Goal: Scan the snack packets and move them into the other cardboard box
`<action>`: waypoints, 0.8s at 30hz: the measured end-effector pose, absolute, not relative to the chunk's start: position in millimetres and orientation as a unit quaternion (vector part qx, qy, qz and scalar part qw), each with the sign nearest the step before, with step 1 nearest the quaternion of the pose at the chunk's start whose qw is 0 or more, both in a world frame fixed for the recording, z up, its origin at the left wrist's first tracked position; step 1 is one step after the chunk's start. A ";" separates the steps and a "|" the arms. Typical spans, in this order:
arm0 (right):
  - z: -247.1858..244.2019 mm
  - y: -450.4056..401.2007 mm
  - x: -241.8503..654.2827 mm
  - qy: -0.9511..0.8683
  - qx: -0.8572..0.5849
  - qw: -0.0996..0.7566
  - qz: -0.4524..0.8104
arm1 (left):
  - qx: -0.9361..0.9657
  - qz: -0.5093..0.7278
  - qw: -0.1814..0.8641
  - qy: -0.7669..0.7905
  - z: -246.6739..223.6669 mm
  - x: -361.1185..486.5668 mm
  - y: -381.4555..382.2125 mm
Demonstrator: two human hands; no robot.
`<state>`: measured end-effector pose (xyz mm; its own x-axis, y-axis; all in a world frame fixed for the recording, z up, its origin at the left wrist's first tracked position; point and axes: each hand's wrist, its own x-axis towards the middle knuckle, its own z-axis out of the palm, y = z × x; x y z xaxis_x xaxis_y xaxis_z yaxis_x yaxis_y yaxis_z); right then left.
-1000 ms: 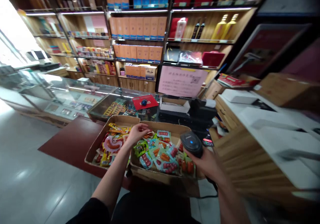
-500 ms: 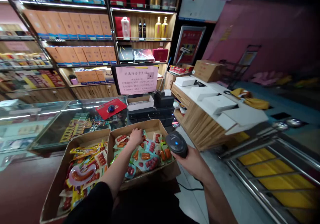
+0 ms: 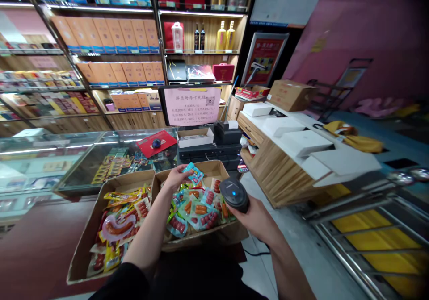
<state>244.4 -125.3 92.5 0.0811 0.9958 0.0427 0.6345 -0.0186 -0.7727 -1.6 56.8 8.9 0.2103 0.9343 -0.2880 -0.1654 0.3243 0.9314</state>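
A small blue snack packet [image 3: 194, 173] is pinched in my left hand [image 3: 176, 178], raised just above the right cardboard box [image 3: 214, 167]. Below it, that box holds several sealed packs of small sausages [image 3: 201, 209]. My right hand [image 3: 258, 217] grips a black barcode scanner [image 3: 234, 194] with a blue light on top, held over the box's right edge. To the left, a second cardboard box [image 3: 78, 251] contains yellow snack packets and a curved sausage in a clear pack [image 3: 118, 227].
Behind the boxes stands a monitor with a pink paper sign [image 3: 191, 106], beside a black receipt printer [image 3: 228, 132]. A glass display counter [image 3: 80, 166] runs left. On the right are a wooden cabinet [image 3: 268, 175] with white boxes and a metal railing [image 3: 348, 246].
My left hand has come up out of the right box with the blue packet in its fingers. The scanner stays in my right hand; the view has shifted slightly.
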 end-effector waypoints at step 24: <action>87.9 -92.8 226.7 -0.675 -0.588 0.297 0.332 | 0.337 0.515 0.673 0.410 24.6 -9.3 39.1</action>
